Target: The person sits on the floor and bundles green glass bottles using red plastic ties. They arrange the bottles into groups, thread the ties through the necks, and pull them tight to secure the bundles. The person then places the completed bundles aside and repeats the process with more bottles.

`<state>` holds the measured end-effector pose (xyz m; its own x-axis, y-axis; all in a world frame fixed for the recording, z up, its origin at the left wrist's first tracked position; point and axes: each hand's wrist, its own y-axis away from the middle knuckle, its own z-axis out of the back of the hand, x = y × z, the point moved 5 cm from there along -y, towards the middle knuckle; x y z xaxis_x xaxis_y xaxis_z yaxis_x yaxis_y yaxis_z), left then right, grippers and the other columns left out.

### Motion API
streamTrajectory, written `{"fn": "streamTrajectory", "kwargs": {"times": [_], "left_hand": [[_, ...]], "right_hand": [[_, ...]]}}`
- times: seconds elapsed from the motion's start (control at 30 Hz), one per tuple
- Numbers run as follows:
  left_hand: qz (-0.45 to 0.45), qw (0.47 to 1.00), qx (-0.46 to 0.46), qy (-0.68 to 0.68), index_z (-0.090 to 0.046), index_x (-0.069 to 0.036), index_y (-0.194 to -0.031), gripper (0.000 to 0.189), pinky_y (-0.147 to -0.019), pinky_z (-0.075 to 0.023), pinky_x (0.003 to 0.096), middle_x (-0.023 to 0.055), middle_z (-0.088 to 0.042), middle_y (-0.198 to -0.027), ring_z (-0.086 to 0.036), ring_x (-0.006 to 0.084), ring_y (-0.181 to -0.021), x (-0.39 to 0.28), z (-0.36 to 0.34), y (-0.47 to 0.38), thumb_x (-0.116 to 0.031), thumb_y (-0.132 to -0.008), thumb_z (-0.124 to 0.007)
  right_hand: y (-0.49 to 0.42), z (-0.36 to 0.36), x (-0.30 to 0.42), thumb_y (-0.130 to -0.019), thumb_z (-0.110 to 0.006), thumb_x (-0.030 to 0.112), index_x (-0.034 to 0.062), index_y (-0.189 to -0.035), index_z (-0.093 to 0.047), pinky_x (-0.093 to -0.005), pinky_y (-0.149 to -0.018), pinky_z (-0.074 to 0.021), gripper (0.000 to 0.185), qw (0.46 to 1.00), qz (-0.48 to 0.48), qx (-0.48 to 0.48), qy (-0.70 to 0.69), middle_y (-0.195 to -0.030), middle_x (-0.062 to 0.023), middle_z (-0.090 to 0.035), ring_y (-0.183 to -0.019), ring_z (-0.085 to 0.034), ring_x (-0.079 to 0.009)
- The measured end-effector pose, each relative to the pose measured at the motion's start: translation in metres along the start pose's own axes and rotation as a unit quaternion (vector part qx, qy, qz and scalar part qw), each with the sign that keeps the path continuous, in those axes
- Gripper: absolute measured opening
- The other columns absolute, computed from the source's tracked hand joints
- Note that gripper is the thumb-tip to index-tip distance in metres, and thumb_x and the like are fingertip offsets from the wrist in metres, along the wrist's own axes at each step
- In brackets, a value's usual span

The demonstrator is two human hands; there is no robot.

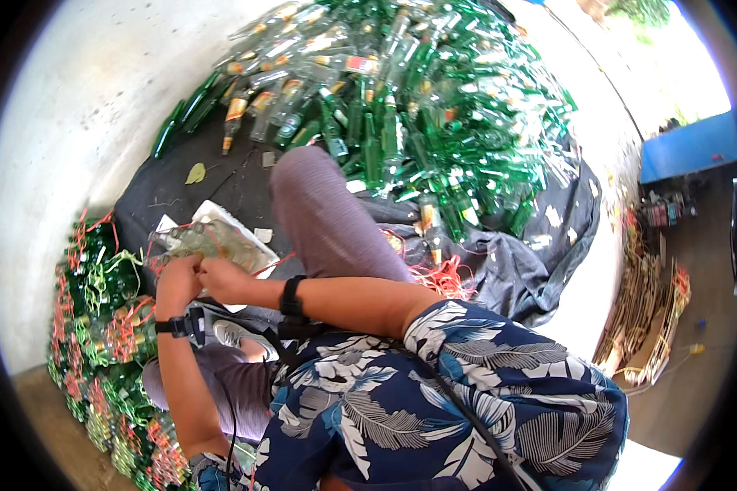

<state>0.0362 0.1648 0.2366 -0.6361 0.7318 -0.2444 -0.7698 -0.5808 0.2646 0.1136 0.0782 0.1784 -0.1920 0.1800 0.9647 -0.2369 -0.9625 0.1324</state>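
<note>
Clear glass bottles [212, 240] lie bunched together before me, with red plastic twine [276, 262] running across and beside them. A white tray or box [245, 233] surrounds part of the bunch. At the near side of the bottles, my left hand [179, 277] and my right hand [226, 281] meet, fingers closed and touching. Both seem to pinch the twine, though the fingers hide most of the grip. Each wrist wears a black strap.
A large heap of loose green and clear bottles [399, 104] covers a black sheet [178, 178] ahead. Bottle bundles tied with red and green twine [107, 331] stand along the left wall. Tangled red twine [445, 277] lies right of my knee. Flattened cardboard [635, 313] is stacked far right.
</note>
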Motion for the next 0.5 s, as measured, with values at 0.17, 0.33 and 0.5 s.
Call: {"fn": "streamTrajectory", "kwargs": {"times": [0.17,0.33,0.5], "left_hand": [[-0.023,0.999,-0.009,0.041,-0.065,0.0,-0.087,0.016,-0.072,-0.0499,0.0491,0.0246,-0.066,-0.087,-0.064,0.0452,-0.087,-0.004,0.002,-0.005,-0.014,-0.079,-0.067],[0.013,0.998,0.001,0.067,-0.068,0.0,-0.098,0.023,-0.077,-0.0512,0.047,0.025,-0.069,-0.094,-0.065,0.0456,-0.094,0.006,-0.005,-0.006,-0.015,-0.08,-0.068],[0.06,0.996,-0.015,0.068,-0.072,-0.004,-0.098,0.021,-0.071,-0.0514,0.0468,0.0234,-0.068,-0.088,-0.066,0.0434,-0.081,0.002,-0.006,0.008,-0.014,-0.08,-0.066]], "right_hand": [[0.007,0.012,0.026,-0.093,-0.054,0.02,-0.004,-0.095,-0.065,-0.0496,-0.078,-0.0516,0.026,0.999,-0.033,0.001,-0.032,-0.091,-0.0273,-0.069,-0.089,-0.069,-0.0429],[0.009,0.017,0.029,-0.092,-0.056,0.019,-0.0029,-0.096,-0.066,-0.0499,-0.08,-0.0528,0.025,0.999,-0.008,-0.031,0.009,-0.093,-0.0272,-0.069,-0.091,-0.069,-0.0427],[0.01,0.035,0.038,-0.088,-0.062,0.019,0.0026,-0.1,-0.07,-0.0484,-0.081,-0.0544,0.022,0.996,0.029,0.016,0.084,-0.093,-0.0236,-0.071,-0.092,-0.07,-0.0412]]}}
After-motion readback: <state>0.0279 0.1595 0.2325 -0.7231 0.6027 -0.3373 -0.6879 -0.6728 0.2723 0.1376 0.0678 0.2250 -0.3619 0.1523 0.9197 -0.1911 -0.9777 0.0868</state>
